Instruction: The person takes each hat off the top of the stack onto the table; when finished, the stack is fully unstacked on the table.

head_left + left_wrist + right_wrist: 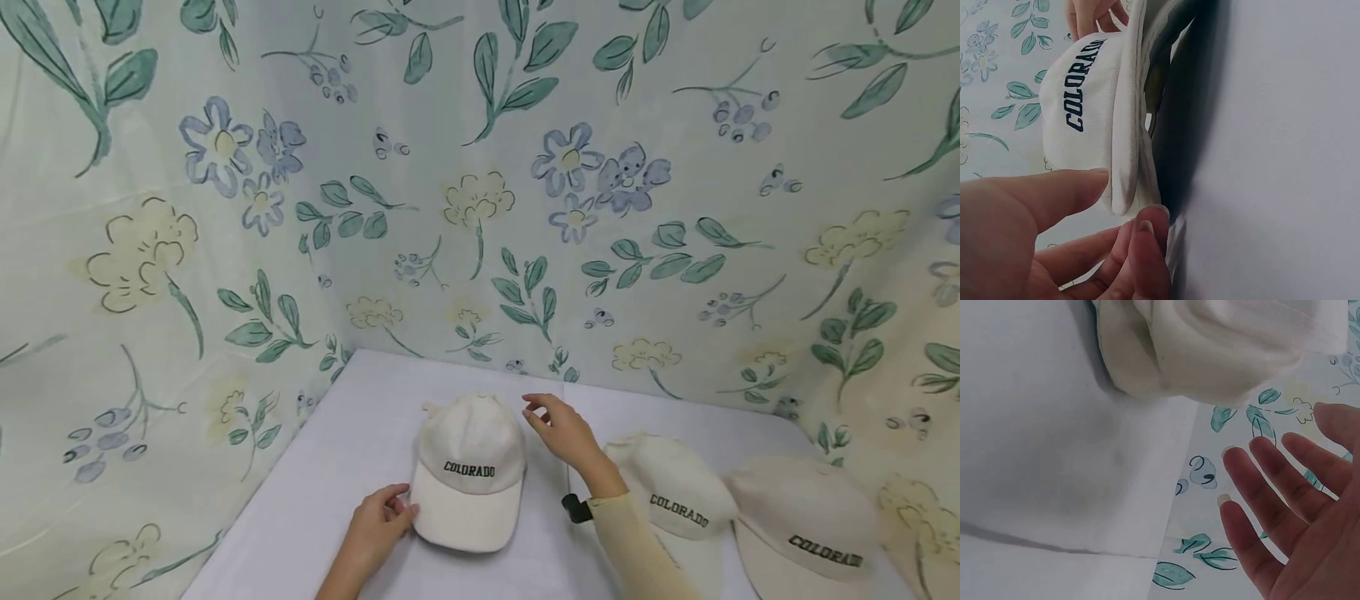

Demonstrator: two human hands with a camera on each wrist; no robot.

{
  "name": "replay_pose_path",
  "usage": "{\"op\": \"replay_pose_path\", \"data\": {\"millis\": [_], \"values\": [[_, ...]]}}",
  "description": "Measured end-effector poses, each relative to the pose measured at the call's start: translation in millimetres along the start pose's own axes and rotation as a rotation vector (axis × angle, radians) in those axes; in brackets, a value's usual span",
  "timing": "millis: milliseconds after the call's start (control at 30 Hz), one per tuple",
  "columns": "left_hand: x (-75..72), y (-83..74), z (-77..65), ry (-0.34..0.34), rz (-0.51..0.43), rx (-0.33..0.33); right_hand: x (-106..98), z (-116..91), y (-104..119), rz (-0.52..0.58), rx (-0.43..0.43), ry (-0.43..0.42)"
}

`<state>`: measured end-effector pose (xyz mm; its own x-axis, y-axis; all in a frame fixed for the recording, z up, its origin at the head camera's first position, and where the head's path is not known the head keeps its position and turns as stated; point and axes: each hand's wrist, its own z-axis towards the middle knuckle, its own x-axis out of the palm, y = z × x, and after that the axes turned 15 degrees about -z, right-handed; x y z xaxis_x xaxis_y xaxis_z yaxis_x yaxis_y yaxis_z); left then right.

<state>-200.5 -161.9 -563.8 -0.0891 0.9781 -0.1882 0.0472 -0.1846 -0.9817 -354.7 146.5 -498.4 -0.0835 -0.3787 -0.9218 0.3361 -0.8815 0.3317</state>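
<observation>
"Where is the cream cap [469, 492]?"

"On the white table [337, 467], between the person's hands, left of a second cap [667, 471] and a third cap [810, 500]."

"What do the wrist views add?"

"The left one catches the brim [465, 517] edge-on, with the dark hollow beneath it, which the head view hides. The right one shows folded cloth on another side of the cap."

"Which way does it point?"

"Brim toward the person, crown [472, 429] away; its long axis runs nearly straight between the two, and the COLORADO lettering [469, 470] faces the person."

"And the grip?"

"The left hand [378, 517] pinches the brim's left edge, thumb above, fingertips below; the left wrist view makes that plainer. The right hand [562, 433] is beside the crown, apart from it, fingers spread and slightly bent."

"Its arm?"

"It reaches up from the lower right, sleeve [637, 550] partly covering the second cap."
</observation>
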Motion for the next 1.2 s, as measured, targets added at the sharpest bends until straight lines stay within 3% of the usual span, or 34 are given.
{"op": "replay_pose_path", "data": {"millis": [500, 1200], "values": [[-3.4, -3.8, -1.6, 0.036, 0.069, -0.052, 16, 5, 13, -0.019, -0.028, 0.081], [-2.7, -5.8, -3.4, 0.036, 0.007, -0.028, 27, 7, 30, 0.059, -0.027, 0.058]]}}
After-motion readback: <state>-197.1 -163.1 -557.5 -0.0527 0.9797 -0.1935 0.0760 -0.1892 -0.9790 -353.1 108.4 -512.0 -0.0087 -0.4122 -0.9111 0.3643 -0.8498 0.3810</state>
